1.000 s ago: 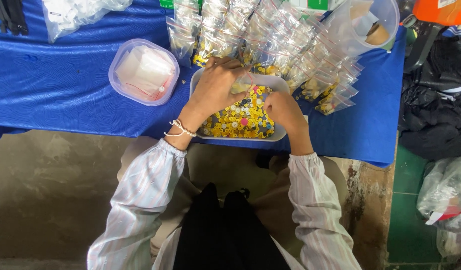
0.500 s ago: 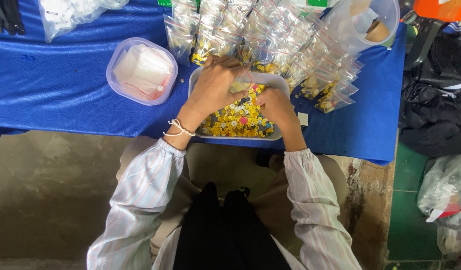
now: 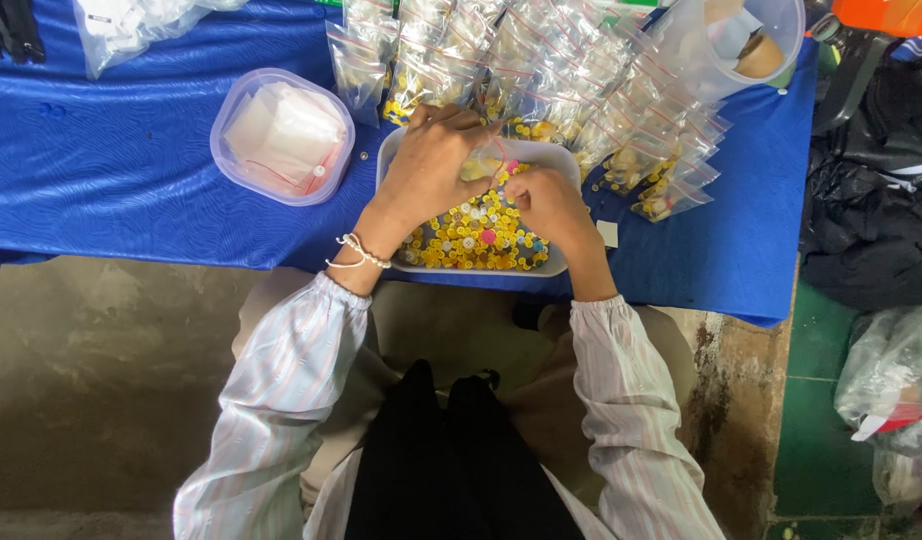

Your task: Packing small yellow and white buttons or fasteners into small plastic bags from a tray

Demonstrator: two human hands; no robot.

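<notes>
A white rectangular tray [image 3: 566,160] full of small, mostly yellow, round pieces [image 3: 471,235] sits at the near edge of a blue-covered table [image 3: 111,170]. Both my hands work over it. My left hand [image 3: 436,160] holds a small clear zip bag [image 3: 481,165] above the tray. My right hand [image 3: 546,200] is pinched at the bag's mouth, fingers closed on something too small to make out. A beaded bracelet circles my left wrist.
Several filled clear zip bags [image 3: 541,60] are piled behind the tray. A round clear tub [image 3: 281,135] of empty bags stands to the left. A clear jug [image 3: 731,40] sits at the back right. Dark cloth and plastic bags lie on the floor at right.
My hands stay over the tray with only slight finger movement. The view has shifted a little.
</notes>
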